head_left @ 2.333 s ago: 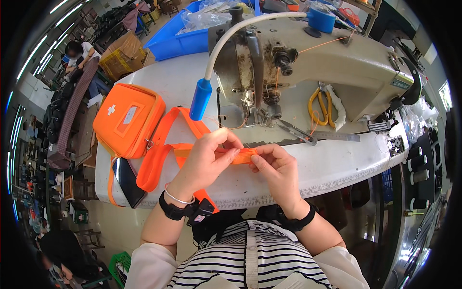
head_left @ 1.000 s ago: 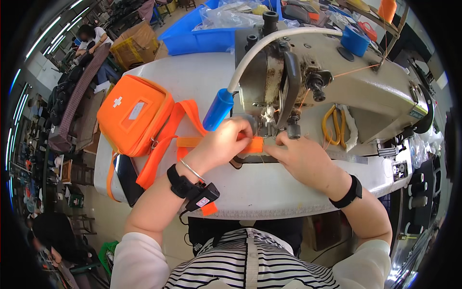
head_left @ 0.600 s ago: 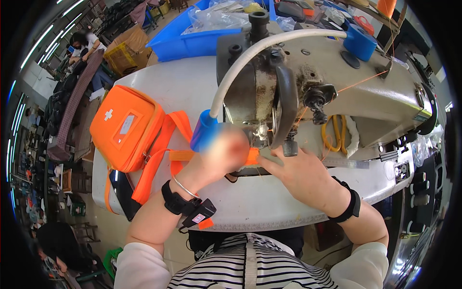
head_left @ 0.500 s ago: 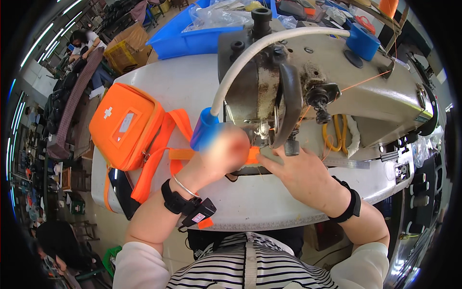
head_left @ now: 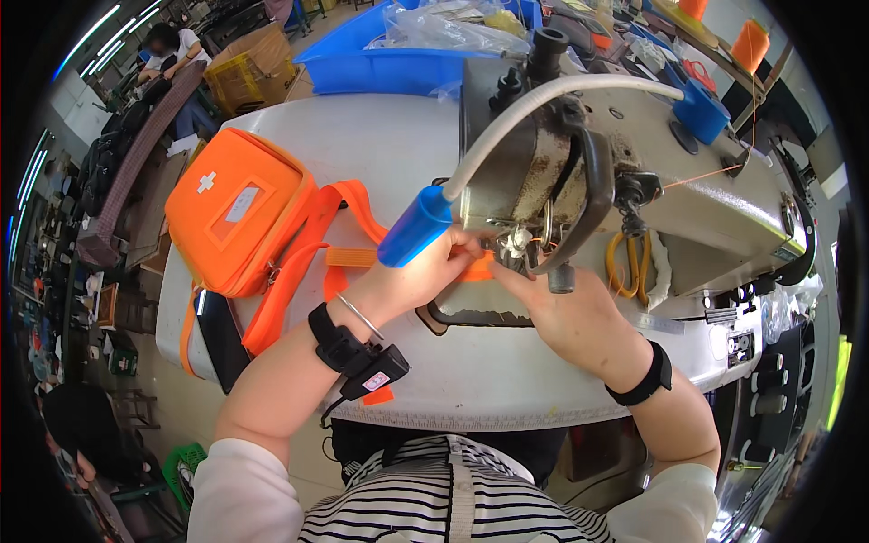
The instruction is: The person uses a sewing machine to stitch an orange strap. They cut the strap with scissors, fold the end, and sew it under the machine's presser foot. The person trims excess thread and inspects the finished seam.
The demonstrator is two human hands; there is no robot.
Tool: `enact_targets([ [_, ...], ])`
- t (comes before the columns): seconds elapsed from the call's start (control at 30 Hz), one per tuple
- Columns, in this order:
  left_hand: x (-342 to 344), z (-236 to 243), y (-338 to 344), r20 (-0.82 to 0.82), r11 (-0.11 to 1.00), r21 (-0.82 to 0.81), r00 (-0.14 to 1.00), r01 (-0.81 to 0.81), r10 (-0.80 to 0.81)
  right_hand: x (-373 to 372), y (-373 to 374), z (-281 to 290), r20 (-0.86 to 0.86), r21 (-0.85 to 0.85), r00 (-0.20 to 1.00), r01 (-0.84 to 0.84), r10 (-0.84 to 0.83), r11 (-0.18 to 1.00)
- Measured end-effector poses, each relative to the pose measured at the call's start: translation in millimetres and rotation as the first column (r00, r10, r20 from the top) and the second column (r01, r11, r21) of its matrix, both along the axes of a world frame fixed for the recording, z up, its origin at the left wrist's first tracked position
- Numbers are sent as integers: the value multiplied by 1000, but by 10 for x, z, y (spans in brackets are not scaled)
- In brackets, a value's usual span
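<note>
An orange webbing strap (head_left: 474, 269) lies under the needle area of a sewing machine (head_left: 634, 154). My left hand (head_left: 421, 276) is closed on the strap, its fingertips just left of the presser foot (head_left: 516, 242). From the other side my right hand (head_left: 575, 312) reaches in, the index finger stretched to the strap's right end; its other fingertips are partly hidden behind the machine's parts. A blue sleeve on a white hose (head_left: 415, 226) hangs in front of my left hand. To its left, the strap leads toward an orange first-aid bag (head_left: 237, 213) with a white cross.
A dark phone (head_left: 222, 339) lies beside the bag at the table's left edge. Yellow-handled scissors (head_left: 628, 267) and a steel ruler (head_left: 656, 324) are right of my right hand. A blue tray (head_left: 380, 72) of plastic bags stands behind. Another person (head_left: 172, 54) sits far left.
The whole view has shifted, with the machine now further right. The blue sleeve hangs more slanted across my left hand. Both hands stay at the strap by the presser foot.
</note>
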State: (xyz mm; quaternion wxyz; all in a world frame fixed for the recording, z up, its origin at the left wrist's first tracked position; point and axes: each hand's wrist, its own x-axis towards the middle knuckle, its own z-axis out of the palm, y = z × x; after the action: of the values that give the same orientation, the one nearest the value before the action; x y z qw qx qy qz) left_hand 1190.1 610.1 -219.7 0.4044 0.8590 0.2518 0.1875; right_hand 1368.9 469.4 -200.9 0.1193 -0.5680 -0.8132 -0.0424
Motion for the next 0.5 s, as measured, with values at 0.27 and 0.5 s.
enact_targets([
  [0.27,-1,-98,72,29,999,53,1000,-3,1,-13,27,-86,-12,11,999,51,-50,999],
  [0.5,-12,-40,76,-30,994,106,999,25,-22,-96,2,-15,-21,-80,989,146,-148,986],
])
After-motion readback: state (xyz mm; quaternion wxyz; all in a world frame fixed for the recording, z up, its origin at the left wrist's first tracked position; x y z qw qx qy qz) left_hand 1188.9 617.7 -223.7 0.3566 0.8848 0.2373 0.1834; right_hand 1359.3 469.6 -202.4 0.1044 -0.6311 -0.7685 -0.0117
